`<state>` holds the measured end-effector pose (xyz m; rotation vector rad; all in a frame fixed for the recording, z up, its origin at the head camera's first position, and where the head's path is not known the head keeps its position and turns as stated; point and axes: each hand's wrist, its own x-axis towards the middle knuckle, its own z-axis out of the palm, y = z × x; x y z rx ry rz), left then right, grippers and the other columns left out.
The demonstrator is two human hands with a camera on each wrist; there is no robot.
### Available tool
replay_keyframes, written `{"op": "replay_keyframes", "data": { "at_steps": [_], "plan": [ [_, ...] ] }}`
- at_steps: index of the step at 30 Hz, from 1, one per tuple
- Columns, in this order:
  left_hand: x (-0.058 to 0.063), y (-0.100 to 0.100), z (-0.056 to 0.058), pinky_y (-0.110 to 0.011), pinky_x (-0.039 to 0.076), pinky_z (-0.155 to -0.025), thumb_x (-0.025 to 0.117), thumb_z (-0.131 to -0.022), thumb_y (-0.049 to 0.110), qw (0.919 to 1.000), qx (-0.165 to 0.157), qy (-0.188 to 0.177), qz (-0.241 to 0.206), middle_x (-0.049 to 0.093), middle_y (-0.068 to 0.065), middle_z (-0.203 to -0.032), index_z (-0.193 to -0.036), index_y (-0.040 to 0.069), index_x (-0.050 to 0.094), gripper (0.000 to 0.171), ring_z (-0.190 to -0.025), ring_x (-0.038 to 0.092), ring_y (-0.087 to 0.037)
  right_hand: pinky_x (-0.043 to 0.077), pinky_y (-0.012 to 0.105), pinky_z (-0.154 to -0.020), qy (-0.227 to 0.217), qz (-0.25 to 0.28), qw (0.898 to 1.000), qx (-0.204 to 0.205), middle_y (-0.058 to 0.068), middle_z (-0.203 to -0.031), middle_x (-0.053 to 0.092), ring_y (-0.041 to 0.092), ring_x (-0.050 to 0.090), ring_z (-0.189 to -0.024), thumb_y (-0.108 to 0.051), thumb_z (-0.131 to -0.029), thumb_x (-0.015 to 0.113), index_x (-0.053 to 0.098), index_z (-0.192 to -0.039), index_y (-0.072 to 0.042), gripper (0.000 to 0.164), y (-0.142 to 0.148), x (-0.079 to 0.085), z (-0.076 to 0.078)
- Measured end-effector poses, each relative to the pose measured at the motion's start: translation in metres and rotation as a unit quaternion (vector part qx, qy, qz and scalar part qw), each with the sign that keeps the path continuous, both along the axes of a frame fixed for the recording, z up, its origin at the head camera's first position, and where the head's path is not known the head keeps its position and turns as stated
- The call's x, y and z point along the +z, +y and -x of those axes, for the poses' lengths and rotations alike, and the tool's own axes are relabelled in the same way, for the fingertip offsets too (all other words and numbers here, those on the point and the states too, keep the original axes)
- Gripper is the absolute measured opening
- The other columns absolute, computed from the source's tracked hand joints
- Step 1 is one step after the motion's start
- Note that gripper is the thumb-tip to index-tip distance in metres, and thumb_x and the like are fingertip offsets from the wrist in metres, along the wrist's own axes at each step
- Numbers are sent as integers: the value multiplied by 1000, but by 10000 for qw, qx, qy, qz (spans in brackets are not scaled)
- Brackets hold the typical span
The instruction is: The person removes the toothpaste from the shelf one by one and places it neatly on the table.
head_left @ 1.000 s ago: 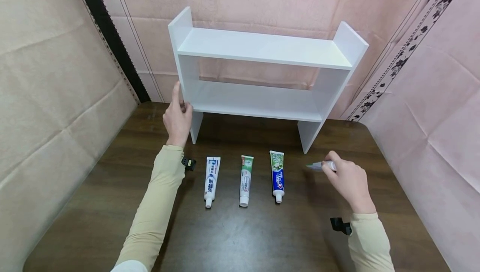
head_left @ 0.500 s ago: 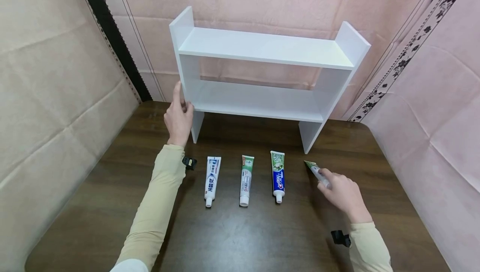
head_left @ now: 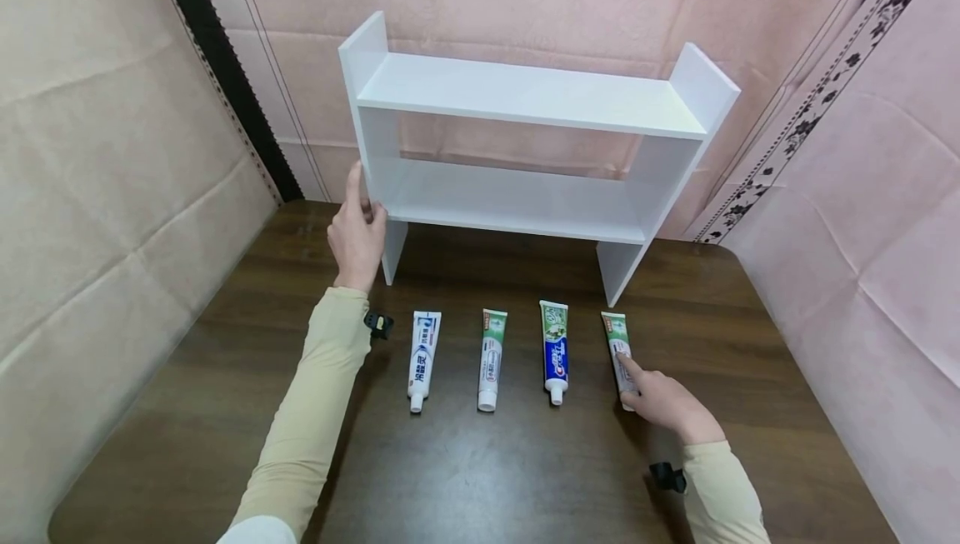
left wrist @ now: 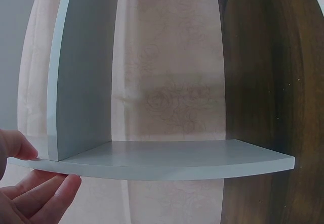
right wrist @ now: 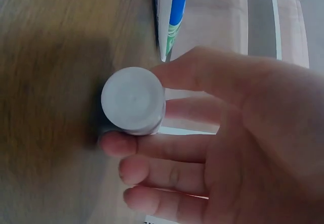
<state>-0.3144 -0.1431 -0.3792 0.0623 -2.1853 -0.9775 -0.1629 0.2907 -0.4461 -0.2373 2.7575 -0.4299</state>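
My left hand (head_left: 356,246) holds the left side panel of a white two-tier shelf (head_left: 517,198). In the left wrist view the thumb lies on one face of the panel (left wrist: 177,171), fingers on the other. To the right, my right hand (head_left: 667,402) pinches a green-and-white toothpaste tube (head_left: 615,329) near its cap end. The right wrist view shows its round white cap (right wrist: 132,100) between thumb and fingers, close over the table. Left of it lies a blue-and-green toothpaste tube (head_left: 555,352), standing out at the top of that view.
A second green-and-white tube (head_left: 492,356) and a blue-and-white tube (head_left: 423,361) lie in the same row, caps toward me. The brown wooden table (head_left: 465,486) is bounded by pink cloth walls (head_left: 862,219) at the back and sides.
My right hand has turned the tube from sideways to lengthwise, cap toward me, and lowered it into line with the other tubes. The left hand stays on the shelf.
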Motion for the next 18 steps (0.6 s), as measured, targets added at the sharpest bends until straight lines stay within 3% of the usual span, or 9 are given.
{"op": "replay_keyframes", "data": {
  "at_steps": [7, 12, 15, 18],
  "plan": [
    [-4, -1, -1, -52, 52, -75, 53, -98, 20, 9998, -128, 9, -178, 71, -18, -107, -147, 33, 37, 53, -96, 71, -33, 47, 45, -78, -25, 35, 10000, 44, 28, -110, 62, 27, 57, -84, -16, -88, 54, 32, -147, 4, 65, 1, 0, 4],
    [-10, 1, -8, -53, 50, -76, 51, -100, 22, 9986, -386, -162, -313, 66, -15, -120, -150, 37, 29, 57, -97, 68, -34, 48, 49, -81, -19, -126, 9999, 13, 30, -116, 60, 29, 58, -89, -19, -91, 56, 33, -147, 1, 64, 2, 3, 3],
    [-13, 4, -15, -53, 48, -84, 51, -99, 22, 9979, -552, -163, -313, 52, -13, -139, -153, 36, 21, 63, -107, 61, -36, 49, 51, -80, 338, -268, 9991, -22, 30, -119, 58, 32, 60, -92, -22, -92, 58, 34, -147, -2, 64, 0, 6, 2],
    [-16, 8, -24, -54, 38, -103, 52, -99, 23, 9978, -609, -161, -189, 32, -11, -155, -156, 32, 16, 67, -130, 46, -35, 49, 54, -80, 1056, -260, 9940, -149, 32, -120, 57, 39, 61, -98, -23, -92, 59, 33, -148, -2, 64, -4, 12, 2]
  ]
}}
